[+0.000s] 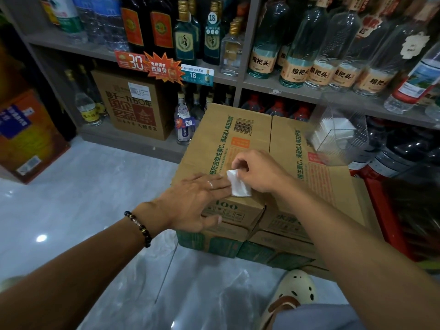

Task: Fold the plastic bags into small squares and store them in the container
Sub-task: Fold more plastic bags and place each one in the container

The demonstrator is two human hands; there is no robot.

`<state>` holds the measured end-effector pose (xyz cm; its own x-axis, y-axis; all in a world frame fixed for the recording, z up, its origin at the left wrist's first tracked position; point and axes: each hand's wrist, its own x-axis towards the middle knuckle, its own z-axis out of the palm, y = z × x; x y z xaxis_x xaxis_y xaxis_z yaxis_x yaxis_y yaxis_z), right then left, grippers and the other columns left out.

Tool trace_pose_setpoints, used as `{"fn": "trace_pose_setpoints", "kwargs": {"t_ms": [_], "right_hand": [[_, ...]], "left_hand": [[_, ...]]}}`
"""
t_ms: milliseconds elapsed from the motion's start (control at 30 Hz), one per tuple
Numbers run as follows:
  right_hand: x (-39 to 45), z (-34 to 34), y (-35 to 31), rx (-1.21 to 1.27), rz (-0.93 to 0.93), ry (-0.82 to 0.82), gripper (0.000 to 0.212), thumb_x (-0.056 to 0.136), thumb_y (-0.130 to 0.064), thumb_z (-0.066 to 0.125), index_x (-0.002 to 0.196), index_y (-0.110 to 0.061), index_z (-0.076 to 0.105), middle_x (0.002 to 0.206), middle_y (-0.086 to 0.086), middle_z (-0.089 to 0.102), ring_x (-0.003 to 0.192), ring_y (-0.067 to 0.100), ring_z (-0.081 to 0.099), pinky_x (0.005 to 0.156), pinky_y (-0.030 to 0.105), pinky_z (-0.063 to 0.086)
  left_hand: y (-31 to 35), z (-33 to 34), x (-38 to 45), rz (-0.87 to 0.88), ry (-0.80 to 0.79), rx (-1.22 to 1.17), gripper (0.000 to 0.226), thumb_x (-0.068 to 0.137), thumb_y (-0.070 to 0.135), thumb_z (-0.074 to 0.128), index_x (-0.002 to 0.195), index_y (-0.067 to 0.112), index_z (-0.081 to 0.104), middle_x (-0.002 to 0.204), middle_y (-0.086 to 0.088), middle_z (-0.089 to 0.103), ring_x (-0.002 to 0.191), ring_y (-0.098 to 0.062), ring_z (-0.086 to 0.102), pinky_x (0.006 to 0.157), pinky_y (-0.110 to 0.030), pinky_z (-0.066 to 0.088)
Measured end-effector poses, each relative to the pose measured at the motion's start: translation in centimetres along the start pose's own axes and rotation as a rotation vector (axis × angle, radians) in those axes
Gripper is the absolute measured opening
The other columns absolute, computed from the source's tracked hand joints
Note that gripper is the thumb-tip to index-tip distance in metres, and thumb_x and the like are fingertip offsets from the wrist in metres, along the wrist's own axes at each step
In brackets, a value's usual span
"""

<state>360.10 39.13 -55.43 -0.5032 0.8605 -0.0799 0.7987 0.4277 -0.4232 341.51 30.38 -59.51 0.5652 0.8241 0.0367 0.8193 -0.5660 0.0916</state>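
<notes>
The small white folded plastic bag [239, 185] lay on top of the brown printed cardboard carton [273, 148], near its front edge, directly between both hands. By then it was a compact packet, roughly squarish, with its slightly longer axis running away from the person and tilting a little left. The left hand [192, 201] was flat, palm down, fingers [217, 184] straight and together, their tips touching the bag's left edge and pinning it to the cardboard; the thumb hung over the carton's front face. It gripped nothing, just pressed. The right hand [258, 171] came in from the right and sat just above the bag, fingers curled, thumb and forefinger pinching the far upper corner, which stood lifted off the carton. Both hands were in contact, so neither was nearer; the right did the folding and the left anchored. The clear plastic container [342, 129] sat on the carton's far right corner, well apart from the bag and up-right of the right hand, with white folded pieces already inside. My read: the last fold was being made or pressed, and the next move would be a right-hand carry, away and rightward. Risk: a slick packet could spring open once the left hand released.
</notes>
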Motion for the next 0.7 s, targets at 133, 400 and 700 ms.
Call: {"fn": "trace_pose_setpoints", "kwargs": {"t_ms": [133, 400, 700], "right_hand": [[-0.3, 0.5, 0.7, -0.036, 0.092, 0.032, 0.012, 0.087, -0.014, 0.067, 0.095, -0.023, 0.064, 0.099, -0.002, 0.065, 0.094, 0.018, 0.06, 0.083, 0.04, 0.054], [-2.7, 0.7, 0.6, -0.042, 0.006, 0.108, 0.006, 0.096, -0.021, 0.056, 0.097, -0.02, 0.061, 0.094, -0.003, 0.066, 0.087, 0.017, 0.062, 0.075, 0.036, 0.052], [-5.5, 3.6, 2.6, -0.4, -0.135, -0.183, 0.071, 0.104, -0.053, 0.015, 0.156, -0.012, -0.011, 0.164, 0.005, -0.019, 0.15, 0.013, -0.018, 0.12, 0.03, -0.012]], "left_hand": [[-0.5, 0.3, -0.7, -0.16, 0.211, 0.018, 0.055, 0.092, 0.049, 0.04, 0.12, 0.011, 0.067, 0.121, -0.007, 0.066, 0.108, -0.027, 0.064, 0.094, -0.043, 0.05], [2.1, 2.0, 0.6, -0.135, 0.128, 0.038, 0.069, 0.096, 0.055, 0.024, 0.144, 0.01, 0.043, 0.148, -0.01, 0.045, 0.14, -0.025, 0.039, 0.115, -0.043, 0.027], [1.7, 1.6, 1.3, -0.059, 0.177, 0.077, 0.065, 0.096, 0.052, 0.032, 0.136, 0.006, 0.052, 0.136, -0.012, 0.056, 0.128, -0.025, 0.052, 0.109, -0.041, 0.038]]}}
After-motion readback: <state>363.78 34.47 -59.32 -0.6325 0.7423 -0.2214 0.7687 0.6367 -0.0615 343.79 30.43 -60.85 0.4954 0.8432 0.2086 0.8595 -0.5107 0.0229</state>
